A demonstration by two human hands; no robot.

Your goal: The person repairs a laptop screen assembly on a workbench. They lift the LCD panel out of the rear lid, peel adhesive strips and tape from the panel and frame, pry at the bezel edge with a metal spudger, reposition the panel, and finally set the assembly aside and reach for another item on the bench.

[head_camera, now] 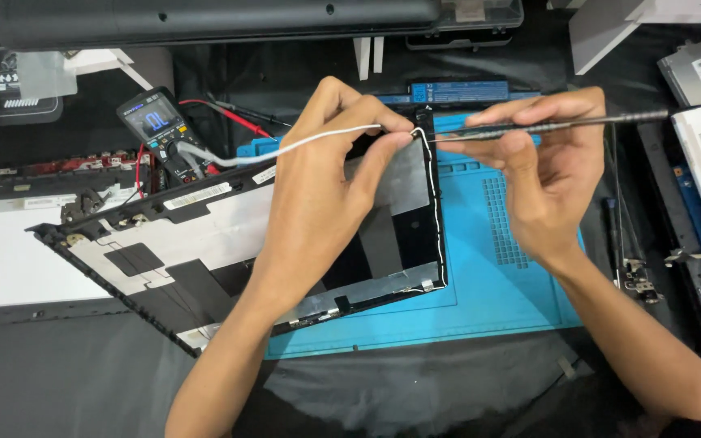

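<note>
Left hand [318,174] pinches a white wire [310,143] at the top corner of a laptop lid [204,243]. Right hand [541,166], just beside, grips thin tweezers [561,124], tip at that corner. Blue mat [496,268] lies under both; a multimeter [160,130] sits beyond the left hand.

Colours, repair desk
White cable [318,139] mid-frame; black-and-silver lid panel [204,243] lower left; blue mat [496,268] centre right; multimeter [158,126] upper left, black, red leads [229,115].
</note>
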